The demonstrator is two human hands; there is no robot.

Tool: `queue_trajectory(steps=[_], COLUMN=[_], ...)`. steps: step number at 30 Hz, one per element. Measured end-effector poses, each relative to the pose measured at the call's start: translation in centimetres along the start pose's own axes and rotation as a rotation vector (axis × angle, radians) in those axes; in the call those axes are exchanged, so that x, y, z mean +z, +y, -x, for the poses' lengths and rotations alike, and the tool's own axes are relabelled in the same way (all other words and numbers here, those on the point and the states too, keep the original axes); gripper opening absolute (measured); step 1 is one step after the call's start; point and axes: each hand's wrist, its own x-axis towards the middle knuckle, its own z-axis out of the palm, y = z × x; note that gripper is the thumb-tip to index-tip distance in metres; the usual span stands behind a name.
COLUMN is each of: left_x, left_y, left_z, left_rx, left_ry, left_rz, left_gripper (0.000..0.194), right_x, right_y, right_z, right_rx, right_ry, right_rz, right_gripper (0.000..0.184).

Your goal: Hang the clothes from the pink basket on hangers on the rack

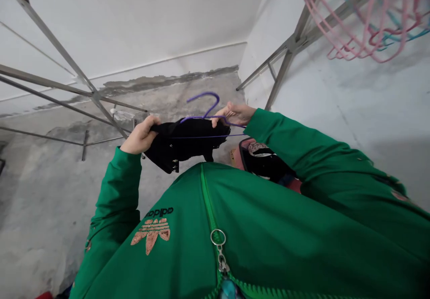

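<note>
A black garment [188,144] with small shiny metal bits along its lower edge hangs in front of my chest. Its left end is pinched in my left hand [141,134], fingers closed on the cloth. My right hand [234,113] grips the right shoulder of a purple clothes hanger [212,104], just beside the hook, which points up. The hanger's left shoulder lies at the garment's upper edge, and its lower bar crosses the black cloth. How far the hanger sits inside the garment I cannot tell.
Metal rack frames stand at the left [63,34] and right [285,52]. Pink and blue hangers [376,25] hang at the upper right. Below my right arm, a pink tub [240,151] holds dark and patterned clothes [264,160]. The floor [43,191] is bare concrete.
</note>
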Motion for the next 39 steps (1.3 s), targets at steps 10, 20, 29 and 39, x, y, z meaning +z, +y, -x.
queue_trajectory(steps=[10,20,29,39], left_x=[-0.5,-0.6,0.4,0.8], left_y=[1.5,3.3,1.8,1.1], left_z=[0.2,0.4,-0.8,-2.5], left_rx=[0.149,0.013,-0.186,-0.258], left_ry=[-0.186,-0.025,0.268,0.454], left_rz=[0.191,0.053,0.106,-0.022], left_gripper=[0.021,0.020,0.017,0.026], right_x=[2.6,1.3,-0.6,-0.6], right_y=[-2.0,-4.3,-5.3,-6.8], right_z=[-2.7,-3.0,-4.0,-0.9], right_rx=[0.054,-0.143,-0.252,-0.123], right_ry=[0.351,0.825,0.603,0.160], right_rz=[0.220,0.727,0.597,0.188], right_gripper=[0.037,0.012,0.015,0.035])
